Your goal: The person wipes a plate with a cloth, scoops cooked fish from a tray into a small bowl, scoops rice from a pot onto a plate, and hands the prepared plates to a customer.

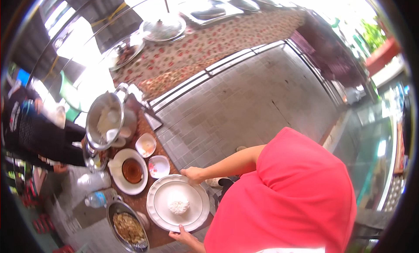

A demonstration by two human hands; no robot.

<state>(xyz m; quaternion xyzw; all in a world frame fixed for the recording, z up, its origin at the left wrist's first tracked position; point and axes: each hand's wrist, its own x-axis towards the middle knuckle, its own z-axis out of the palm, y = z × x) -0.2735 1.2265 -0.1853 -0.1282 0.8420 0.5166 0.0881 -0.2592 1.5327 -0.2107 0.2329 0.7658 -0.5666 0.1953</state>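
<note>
Both my hands grip the rim of a large white scalloped plate [158,207] at the table's near edge. A mound of white rice [179,207] sits on it. My right hand [195,175] holds the rim on the upper side of the picture. My left hand [183,236] has its thumb on the opposite rim and its fingers partly beneath. Beyond the plate stand a white bowl [114,168] holding dark brown liquid, and two small dishes, one floral [160,166] and one with pale food [144,145]. An oval metal dish [113,207] of fried-looking food stands left of the plate.
A deep metal pot [122,117] with rice remnants and a scoop stands on the brown table [163,238]. Plastic bottles [95,199] are beyond it. A long cloth-covered counter [196,50] bears covered trays. A person in dark clothes [36,128] stands at the far left.
</note>
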